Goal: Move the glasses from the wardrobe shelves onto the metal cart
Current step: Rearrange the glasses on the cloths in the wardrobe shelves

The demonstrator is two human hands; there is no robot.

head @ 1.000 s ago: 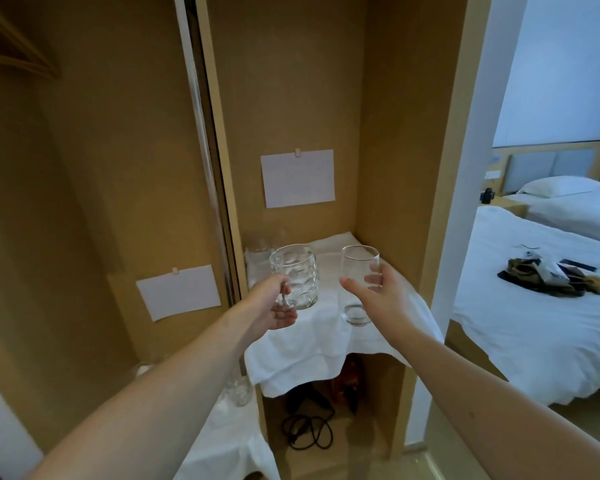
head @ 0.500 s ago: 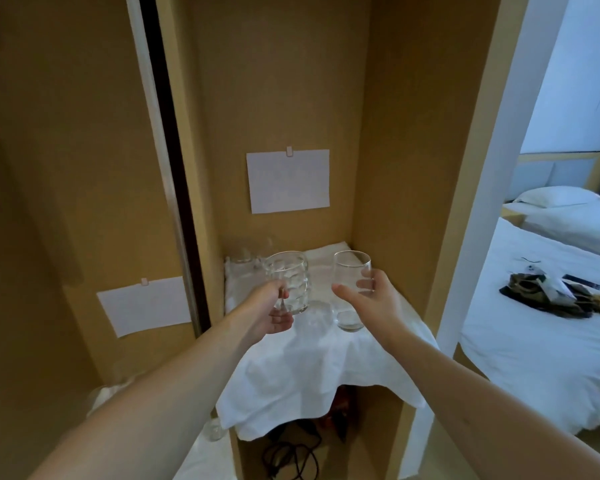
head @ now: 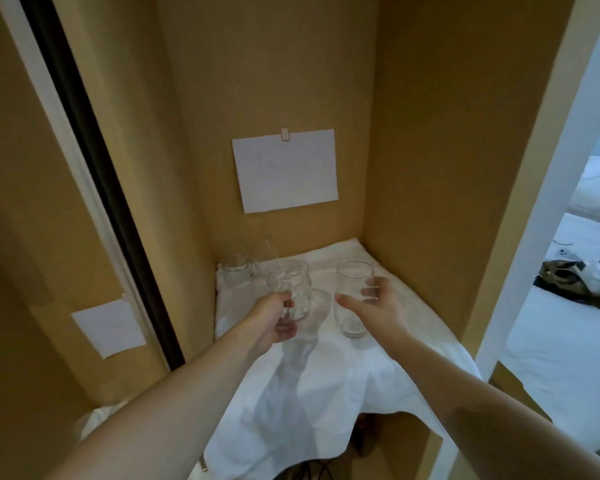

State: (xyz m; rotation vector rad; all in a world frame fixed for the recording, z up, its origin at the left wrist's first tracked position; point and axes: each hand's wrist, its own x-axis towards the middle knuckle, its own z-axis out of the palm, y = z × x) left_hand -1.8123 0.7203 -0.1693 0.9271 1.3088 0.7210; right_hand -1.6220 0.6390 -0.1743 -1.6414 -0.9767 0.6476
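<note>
L hand [head: 274, 318] grips ribbed glass [head: 290, 289], held above shelf cloth [head: 312, 386]. R hand [head: 374, 306] curls round tall plain glass [head: 353, 296]; base at cloth, contact unclear. More glasses [head: 238, 271] at back-left corner of shelf. Paper sheet [head: 284, 169] on back wall.

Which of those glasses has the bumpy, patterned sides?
The ribbed glass gripped by the left hand. The tall glass in the right hand is smooth and straight-sided.
</note>
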